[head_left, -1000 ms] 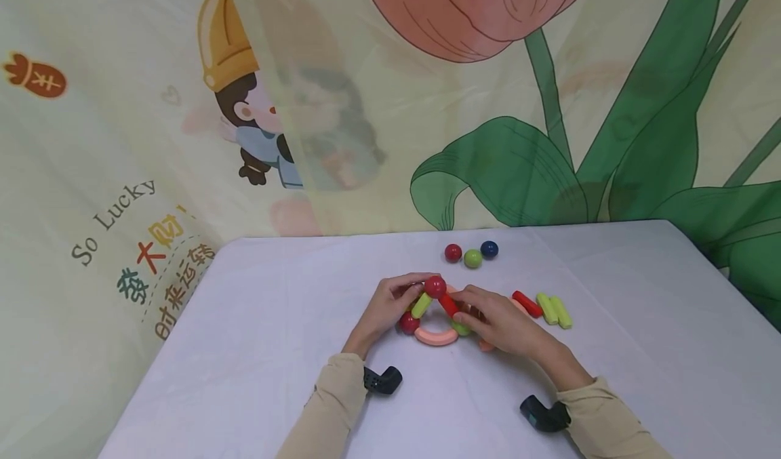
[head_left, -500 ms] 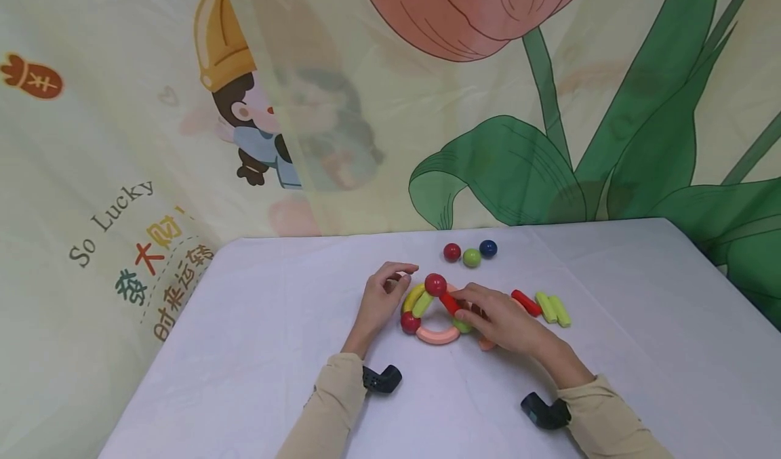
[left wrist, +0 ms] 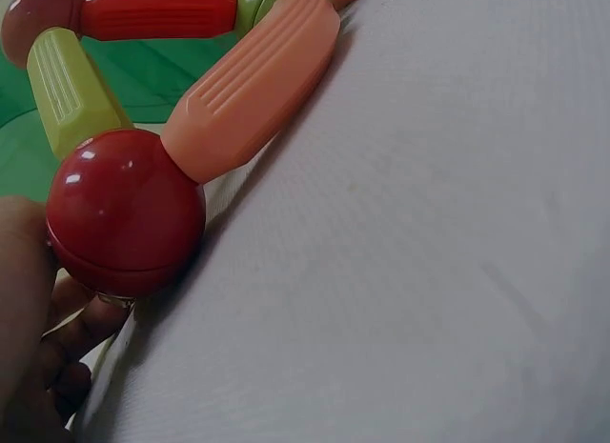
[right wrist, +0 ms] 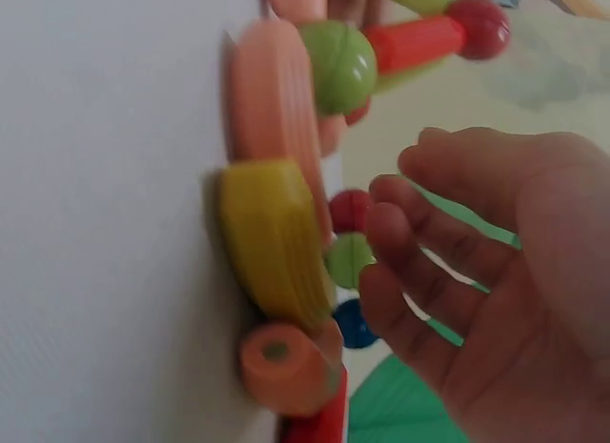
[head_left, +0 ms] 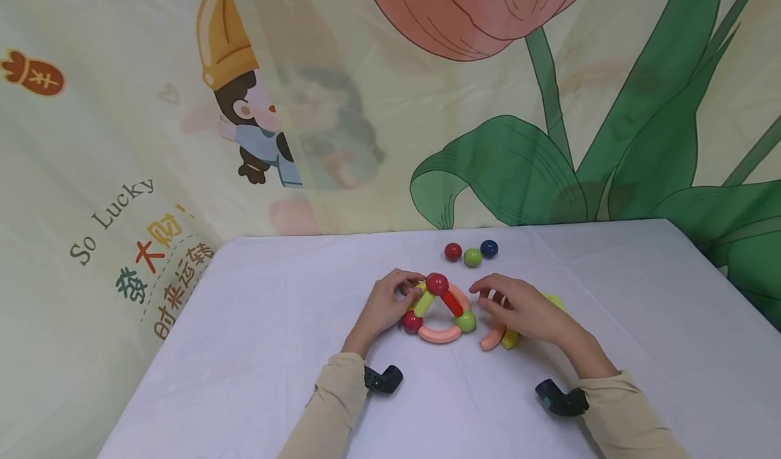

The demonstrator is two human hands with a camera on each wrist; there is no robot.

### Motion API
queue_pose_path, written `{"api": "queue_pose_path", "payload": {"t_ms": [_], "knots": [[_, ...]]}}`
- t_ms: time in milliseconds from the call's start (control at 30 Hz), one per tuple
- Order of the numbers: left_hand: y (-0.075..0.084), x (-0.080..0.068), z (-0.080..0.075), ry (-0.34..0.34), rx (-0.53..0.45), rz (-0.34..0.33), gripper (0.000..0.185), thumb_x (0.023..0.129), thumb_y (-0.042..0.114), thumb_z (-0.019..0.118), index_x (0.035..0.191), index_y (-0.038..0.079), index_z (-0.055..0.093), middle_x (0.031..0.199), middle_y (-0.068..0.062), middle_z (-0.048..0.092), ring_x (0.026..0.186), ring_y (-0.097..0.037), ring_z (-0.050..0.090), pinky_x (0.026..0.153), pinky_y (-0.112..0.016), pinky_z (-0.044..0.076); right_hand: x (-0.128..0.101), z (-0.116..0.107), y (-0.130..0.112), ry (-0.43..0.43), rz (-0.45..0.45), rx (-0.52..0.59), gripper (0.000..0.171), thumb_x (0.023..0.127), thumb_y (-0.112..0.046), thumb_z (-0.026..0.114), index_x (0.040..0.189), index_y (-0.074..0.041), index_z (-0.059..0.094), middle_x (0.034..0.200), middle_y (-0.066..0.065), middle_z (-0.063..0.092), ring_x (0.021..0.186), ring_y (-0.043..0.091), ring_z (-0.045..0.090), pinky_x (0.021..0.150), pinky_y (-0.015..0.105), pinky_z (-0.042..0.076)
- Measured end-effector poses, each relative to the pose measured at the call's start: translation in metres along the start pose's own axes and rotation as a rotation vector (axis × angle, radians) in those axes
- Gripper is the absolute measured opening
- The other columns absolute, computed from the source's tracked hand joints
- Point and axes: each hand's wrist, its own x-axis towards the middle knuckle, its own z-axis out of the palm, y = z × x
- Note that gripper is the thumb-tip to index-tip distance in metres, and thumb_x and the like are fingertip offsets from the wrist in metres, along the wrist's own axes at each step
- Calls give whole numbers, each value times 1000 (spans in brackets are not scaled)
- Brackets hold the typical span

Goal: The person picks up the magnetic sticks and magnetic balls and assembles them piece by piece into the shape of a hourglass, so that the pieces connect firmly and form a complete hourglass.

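A toy frame of balls and sticks stands on the table, with a red ball (head_left: 436, 283) at its peak. A light green stick (head_left: 424, 304) and a red stick (head_left: 452, 304) slope down from it to a lower red ball (left wrist: 126, 212) and a green ball (head_left: 466, 321). Between these two lies a curved salmon stick (head_left: 439, 335). My left hand (head_left: 388, 304) grips the frame's left side by the yellow curved stick, which it partly covers. My right hand (head_left: 523, 308), fingers loosely bent and holding nothing, hovers above loose salmon and yellow curved sticks (right wrist: 272, 238).
Loose red, green and blue balls (head_left: 489, 249) sit toward the table's back edge. More sticks lie under and beyond the right hand, partly hidden by it. A printed cloth (head_left: 342, 208) hangs behind the table (head_left: 281, 377).
My right hand has let go of the red stick and moved right. My left hand, apart from the frame half a second ago, is back at its left side.
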Motion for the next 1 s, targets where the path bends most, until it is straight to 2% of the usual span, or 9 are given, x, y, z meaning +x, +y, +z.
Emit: {"api": "queue_pose_path", "payload": {"t_ms": [267, 667, 1000], "knots": [[0, -2, 0, -11, -1, 2, 28, 90, 23, 64, 118, 23, 64, 100, 4, 62, 89, -11, 53, 79, -24, 46, -7, -21, 17, 4, 101, -27, 23, 92, -16, 59, 114, -11, 59, 94, 3, 59, 82, 17, 52, 64, 25, 49], [1, -1, -3, -12, -3, 21, 27, 90, 22, 63, 117, 21, 64, 99, 3, 62, 87, -11, 53, 76, -25, 45, -13, -42, 32, -1, 135, -76, 21, 91, -17, 59, 110, -7, 60, 96, 6, 60, 85, 19, 53, 64, 25, 49], [2, -1, -3, -18, -7, 5, 27, 91, 25, 63, 118, 22, 64, 101, 3, 62, 89, -11, 53, 78, -25, 45, -25, -58, 47, -58, 210, -66, 29, 90, -20, 60, 115, -5, 58, 98, 9, 58, 89, 22, 52, 65, 26, 48]]}}
